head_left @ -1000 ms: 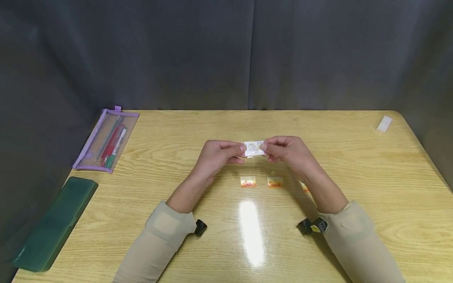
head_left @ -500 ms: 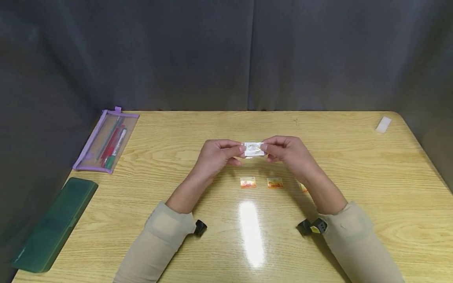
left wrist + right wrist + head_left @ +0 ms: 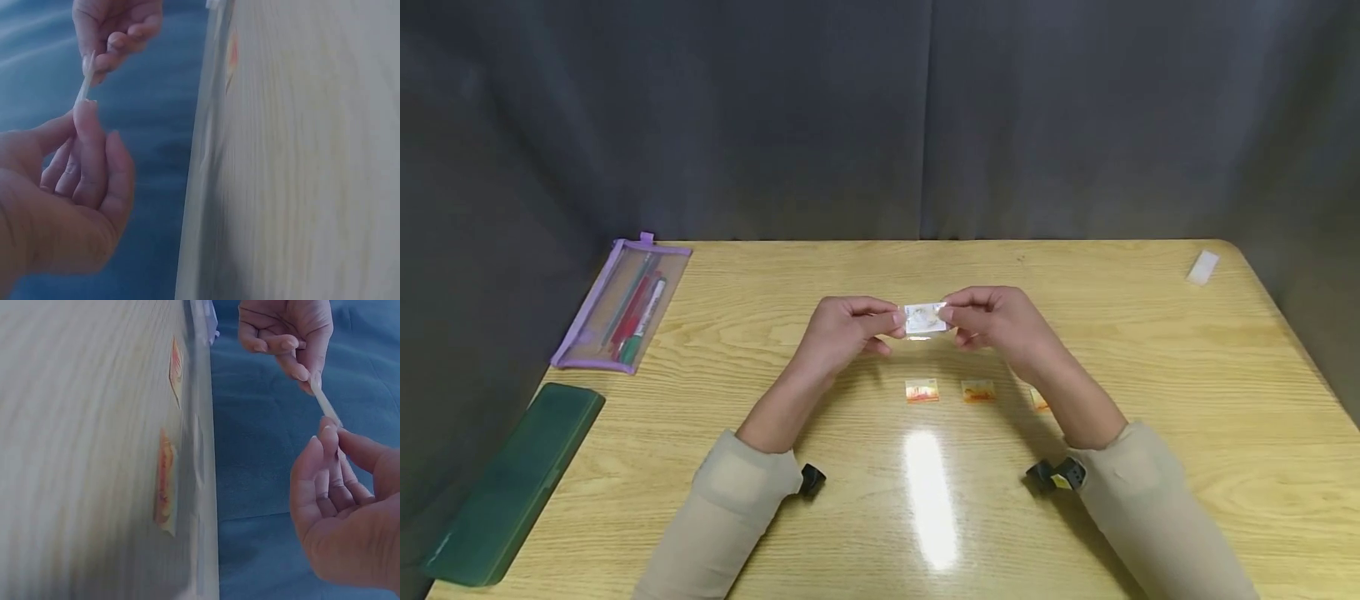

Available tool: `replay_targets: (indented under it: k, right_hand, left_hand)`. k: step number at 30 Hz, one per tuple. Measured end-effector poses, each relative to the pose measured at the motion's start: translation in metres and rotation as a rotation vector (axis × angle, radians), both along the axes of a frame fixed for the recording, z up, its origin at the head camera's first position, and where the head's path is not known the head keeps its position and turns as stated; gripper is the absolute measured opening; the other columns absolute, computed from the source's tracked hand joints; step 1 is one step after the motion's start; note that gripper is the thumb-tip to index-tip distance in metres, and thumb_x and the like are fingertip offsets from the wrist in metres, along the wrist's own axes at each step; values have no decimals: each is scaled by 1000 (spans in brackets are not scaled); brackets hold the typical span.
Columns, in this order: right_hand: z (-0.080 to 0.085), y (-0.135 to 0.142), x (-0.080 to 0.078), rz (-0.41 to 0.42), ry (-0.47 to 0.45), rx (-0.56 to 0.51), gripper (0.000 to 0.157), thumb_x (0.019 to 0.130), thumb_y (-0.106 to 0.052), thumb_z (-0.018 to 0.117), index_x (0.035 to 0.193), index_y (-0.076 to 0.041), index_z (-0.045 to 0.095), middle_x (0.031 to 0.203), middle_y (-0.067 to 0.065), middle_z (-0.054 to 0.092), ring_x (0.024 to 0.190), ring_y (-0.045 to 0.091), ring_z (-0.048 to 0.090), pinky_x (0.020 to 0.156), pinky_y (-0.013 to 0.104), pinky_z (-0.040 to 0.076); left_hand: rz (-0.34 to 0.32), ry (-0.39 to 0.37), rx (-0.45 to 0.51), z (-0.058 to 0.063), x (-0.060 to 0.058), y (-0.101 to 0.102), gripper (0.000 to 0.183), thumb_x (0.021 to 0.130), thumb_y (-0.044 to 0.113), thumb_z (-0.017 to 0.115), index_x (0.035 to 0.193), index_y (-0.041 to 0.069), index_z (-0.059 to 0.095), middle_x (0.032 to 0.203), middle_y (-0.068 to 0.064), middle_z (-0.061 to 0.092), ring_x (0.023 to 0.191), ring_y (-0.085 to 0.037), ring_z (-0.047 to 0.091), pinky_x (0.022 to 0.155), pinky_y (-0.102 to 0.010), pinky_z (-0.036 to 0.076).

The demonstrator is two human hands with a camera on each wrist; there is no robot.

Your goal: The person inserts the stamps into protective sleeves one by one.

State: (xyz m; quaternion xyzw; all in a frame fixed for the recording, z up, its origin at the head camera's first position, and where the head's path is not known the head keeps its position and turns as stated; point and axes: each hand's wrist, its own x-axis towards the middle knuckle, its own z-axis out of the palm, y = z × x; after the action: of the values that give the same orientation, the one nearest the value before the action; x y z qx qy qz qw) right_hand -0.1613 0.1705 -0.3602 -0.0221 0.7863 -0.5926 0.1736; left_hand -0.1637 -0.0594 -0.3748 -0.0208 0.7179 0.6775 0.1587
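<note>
A small flat white packet [image 3: 925, 317] with a shiny surface is held above the table between both hands. My left hand [image 3: 842, 333] pinches its left end between thumb and fingers. At the opposite end, the thumb and fingers of my right hand [image 3: 1006, 332] pinch it. Both wrist views show the packet [image 3: 85, 84] thin and edge-on. On the table below lie three small orange-and-yellow packets, the left one [image 3: 922, 391], the middle one [image 3: 978, 391] and the right one [image 3: 1039, 400], the last partly hidden by my right forearm.
A purple-edged mesh pouch [image 3: 587, 308] with pens inside lies at the back left of the wooden table [image 3: 760, 279]. Nearer, a dark green case [image 3: 512, 487] runs along the left edge. A white block [image 3: 1203, 267] sits at the back right corner. Dark curtain [image 3: 737, 125] hangs behind.
Both hands have shifted slightly left with the packet still between them, and its tilt has changed a little. The head view has moved slightly. The orange packets stay in place.
</note>
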Motion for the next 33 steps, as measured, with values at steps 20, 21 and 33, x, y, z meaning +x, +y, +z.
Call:
replay_targets:
  k: [20, 21, 33]
  right_hand:
    - [-7, -44, -39, 118, -75, 100, 25, 103, -16, 59, 121, -2, 69, 100, 15, 72, 69, 13, 63, 67, 28, 58]
    - [-9, -46, -42, 122, -79, 101, 25, 103, -15, 58, 121, -1, 69, 99, 15, 72, 68, 12, 63, 65, 27, 56]
    - [-20, -59, -56, 143, -163, 179, 25, 103, -18, 60, 125, -6, 67, 107, 15, 77, 70, 12, 70, 70, 30, 60]
  left_hand:
    - [1, -49, -150, -4, -27, -42, 18, 96, 14, 71, 110, 4, 74, 85, -7, 76, 69, -17, 74, 77, -39, 65]
    - [-1, -53, -172, -5, -29, -44, 18, 96, 16, 72, 110, 5, 74, 85, -6, 77, 67, -16, 73, 75, -37, 65]
    - [-34, -75, -265, -20, -39, -54, 22, 98, 16, 69, 114, 2, 70, 81, -9, 77, 57, -12, 68, 58, -26, 61]
